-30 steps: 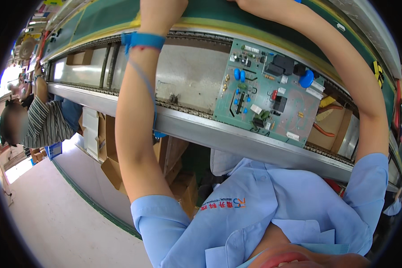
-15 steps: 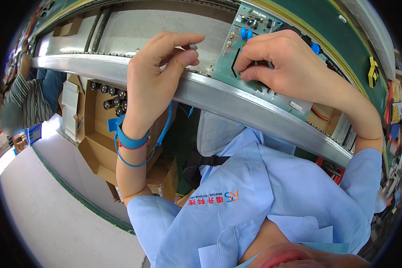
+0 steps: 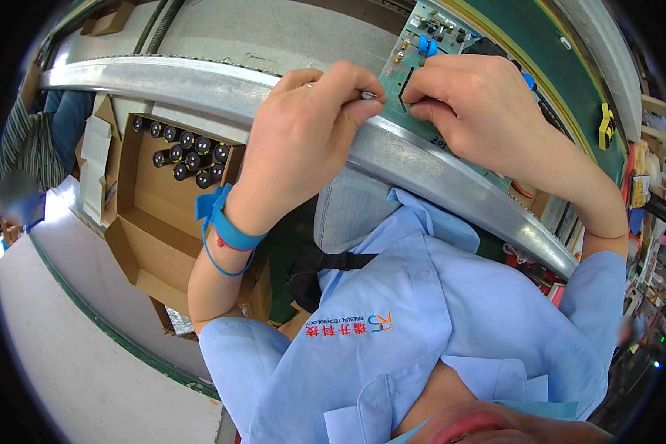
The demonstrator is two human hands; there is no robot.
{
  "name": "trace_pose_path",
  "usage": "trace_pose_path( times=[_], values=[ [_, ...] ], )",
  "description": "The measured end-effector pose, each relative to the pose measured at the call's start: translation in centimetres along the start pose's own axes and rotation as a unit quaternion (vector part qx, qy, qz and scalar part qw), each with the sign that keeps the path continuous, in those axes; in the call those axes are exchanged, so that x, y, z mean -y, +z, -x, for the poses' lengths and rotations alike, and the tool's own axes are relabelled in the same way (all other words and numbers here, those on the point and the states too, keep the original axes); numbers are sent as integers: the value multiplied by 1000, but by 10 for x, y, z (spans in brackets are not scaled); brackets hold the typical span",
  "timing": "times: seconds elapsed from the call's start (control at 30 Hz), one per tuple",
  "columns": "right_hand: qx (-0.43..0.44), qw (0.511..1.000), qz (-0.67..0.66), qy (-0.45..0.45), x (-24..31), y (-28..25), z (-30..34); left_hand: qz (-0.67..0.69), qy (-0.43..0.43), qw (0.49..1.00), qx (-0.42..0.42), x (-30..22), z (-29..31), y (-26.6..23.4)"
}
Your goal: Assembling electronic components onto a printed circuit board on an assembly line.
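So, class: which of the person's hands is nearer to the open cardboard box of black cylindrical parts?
Left. The left hand is over the metal rail, just right of the cardboard box; the right hand rests on the green circuit board, farther right.

I see a green circuit board with blue components lying flat at the upper centre of the frame, partly covered, and a small silvery part, pinched, just beside its left edge.
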State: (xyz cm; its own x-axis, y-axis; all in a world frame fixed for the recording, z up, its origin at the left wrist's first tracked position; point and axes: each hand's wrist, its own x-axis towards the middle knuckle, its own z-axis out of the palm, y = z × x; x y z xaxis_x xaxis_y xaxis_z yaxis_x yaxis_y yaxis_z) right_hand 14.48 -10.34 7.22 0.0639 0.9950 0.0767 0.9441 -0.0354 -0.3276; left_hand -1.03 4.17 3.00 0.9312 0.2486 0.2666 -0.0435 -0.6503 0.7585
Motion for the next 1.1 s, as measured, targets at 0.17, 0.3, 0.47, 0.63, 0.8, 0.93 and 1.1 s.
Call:
trace_pose_path(
  times=[0.17,0.3,0.47,0.63,0.8,0.93,1.1],
  values=[
    [-12,1000,25,2,6,11,-1,-102,109,986,-71,9,1,9],
    [-35,998,51,-17,8,12,2,-109,113,984,-87,10,4,12],
    [-19,993,111,-26,15,13,5,-89,118,985,-85,10,1,10],
    [-107,994,16,-7,-1,-17,15,94,-6,993,-66,-4,-8,-4],
    [-92,990,-85,66,-23,-36,45,159,-113,980,-28,-15,-16,9],
    [-103,983,-126,89,-38,-35,71,-53,-77,996,-12,-14,-22,12],
    [-94,988,-122,32,-44,-29,99,-61,-118,988,-76,-20,-28,26]
  ],
)
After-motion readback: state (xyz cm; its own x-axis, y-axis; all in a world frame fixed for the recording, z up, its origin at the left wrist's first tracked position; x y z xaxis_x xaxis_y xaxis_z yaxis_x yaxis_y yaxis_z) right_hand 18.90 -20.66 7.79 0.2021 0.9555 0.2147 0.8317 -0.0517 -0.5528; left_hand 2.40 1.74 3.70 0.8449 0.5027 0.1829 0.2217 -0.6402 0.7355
